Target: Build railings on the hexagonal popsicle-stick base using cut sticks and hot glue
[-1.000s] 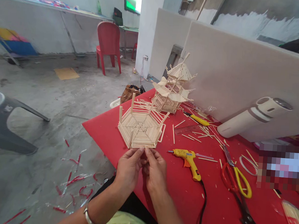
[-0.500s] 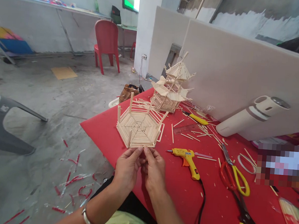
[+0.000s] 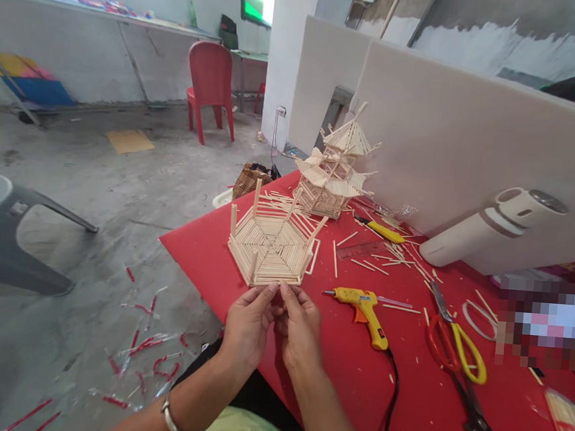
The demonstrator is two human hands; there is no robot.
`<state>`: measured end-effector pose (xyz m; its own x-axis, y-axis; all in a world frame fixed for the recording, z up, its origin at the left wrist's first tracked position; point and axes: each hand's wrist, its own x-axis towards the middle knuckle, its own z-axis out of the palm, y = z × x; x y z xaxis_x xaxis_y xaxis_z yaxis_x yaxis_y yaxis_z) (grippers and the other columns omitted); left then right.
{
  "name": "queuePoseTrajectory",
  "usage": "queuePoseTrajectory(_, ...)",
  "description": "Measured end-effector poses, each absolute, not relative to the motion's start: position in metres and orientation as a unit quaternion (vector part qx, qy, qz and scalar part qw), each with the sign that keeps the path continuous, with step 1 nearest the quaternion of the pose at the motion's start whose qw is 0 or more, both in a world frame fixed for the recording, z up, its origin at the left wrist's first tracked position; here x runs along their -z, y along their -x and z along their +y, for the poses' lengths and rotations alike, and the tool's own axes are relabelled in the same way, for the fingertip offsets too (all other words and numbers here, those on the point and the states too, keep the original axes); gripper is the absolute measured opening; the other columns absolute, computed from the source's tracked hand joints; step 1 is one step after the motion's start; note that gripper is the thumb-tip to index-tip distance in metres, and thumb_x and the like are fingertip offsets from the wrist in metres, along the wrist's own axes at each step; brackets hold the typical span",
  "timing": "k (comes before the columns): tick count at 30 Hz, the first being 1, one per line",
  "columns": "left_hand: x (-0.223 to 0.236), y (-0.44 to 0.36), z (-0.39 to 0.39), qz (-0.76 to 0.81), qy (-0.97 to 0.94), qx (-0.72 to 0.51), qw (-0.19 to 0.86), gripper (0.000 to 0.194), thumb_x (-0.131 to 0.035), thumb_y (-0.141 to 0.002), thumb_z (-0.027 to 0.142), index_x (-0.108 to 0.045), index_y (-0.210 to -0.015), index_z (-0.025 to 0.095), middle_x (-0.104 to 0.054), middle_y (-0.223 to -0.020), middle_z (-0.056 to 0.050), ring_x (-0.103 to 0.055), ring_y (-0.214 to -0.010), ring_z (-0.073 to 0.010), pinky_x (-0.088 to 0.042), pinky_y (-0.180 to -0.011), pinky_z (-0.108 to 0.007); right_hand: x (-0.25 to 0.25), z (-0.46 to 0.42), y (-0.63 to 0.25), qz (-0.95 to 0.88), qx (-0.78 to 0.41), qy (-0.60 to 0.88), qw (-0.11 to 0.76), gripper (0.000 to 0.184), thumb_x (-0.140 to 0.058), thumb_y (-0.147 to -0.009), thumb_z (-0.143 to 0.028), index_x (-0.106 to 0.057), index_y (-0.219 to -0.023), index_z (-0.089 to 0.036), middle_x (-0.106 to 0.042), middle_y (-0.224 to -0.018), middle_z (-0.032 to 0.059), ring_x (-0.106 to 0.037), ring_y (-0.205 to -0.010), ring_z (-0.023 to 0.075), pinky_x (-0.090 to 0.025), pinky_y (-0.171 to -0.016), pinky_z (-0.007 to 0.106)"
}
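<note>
A six-sided base made of thin wooden sticks [image 3: 271,246] lies on the red table, with short upright stick posts at its corners. At its near edge, my left hand [image 3: 248,322] is closed, thumb and fingers pinching the stick rim. My right hand [image 3: 299,324] pinches the same edge just beside it, the two thumbs almost touching. The fingertips under the rim are hidden. Right of the hands, a yellow hot glue gun [image 3: 362,308] lies on its side. Behind the base stands a tiered stick pagoda [image 3: 333,172].
Loose sticks [image 3: 398,256], a yellow utility knife [image 3: 383,231] and a clear ruler [image 3: 359,249] lie beyond the glue gun. Scissors [image 3: 457,342] and a white bottle [image 3: 485,234] are on the right. A grey stool [image 3: 27,235] stands left, near floor scraps.
The view has shifted slightly, so everything appears a little further right. Both hands keep their pinch at the base's near edge; nothing else has visibly moved.
</note>
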<state>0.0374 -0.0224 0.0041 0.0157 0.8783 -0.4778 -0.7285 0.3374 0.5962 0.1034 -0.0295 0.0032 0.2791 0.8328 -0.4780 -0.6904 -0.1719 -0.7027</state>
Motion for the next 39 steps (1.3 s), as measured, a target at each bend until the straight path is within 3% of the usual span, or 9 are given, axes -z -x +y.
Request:
queuePoseTrajectory(10, -0.0017, -0.0378, -0.0217, 0.406, -0.094, -0.572, 0.707, 0.031, -0.091, -0.053, 0.026, -0.076, -0.074, 0.010, -0.072, -0.070, -0.005, -0.063, -0.059, -0.0114, -0.052, -0.056, -0.021, -0.0047, -0.0299, -0.1037, -0.065, -0.595, 0.486, 0.637, 0.042, -0.091, -0.052, -0.038, -0.064, -0.076, -0.015, -0.060, -0.056, -0.0064, -0.042, -0.043, 0.0025, -0.027, -0.037, 0.014)
queuePoseTrajectory(39, -0.0039, -0.0376, -0.0204, 0.411, -0.100, -0.569, 0.706, 0.030, -0.092, -0.051, 0.028, -0.076, -0.071, 0.012, -0.072, -0.067, -0.006, -0.061, -0.053, -0.0105, -0.051, -0.053, -0.021, -0.0049, -0.0290, -0.1044, -0.071, -0.596, 0.484, 0.637, 0.042, -0.090, -0.053, -0.039, -0.063, -0.075, -0.015, -0.061, -0.056, -0.0057, -0.041, -0.041, 0.0019, -0.026, -0.036, 0.013)
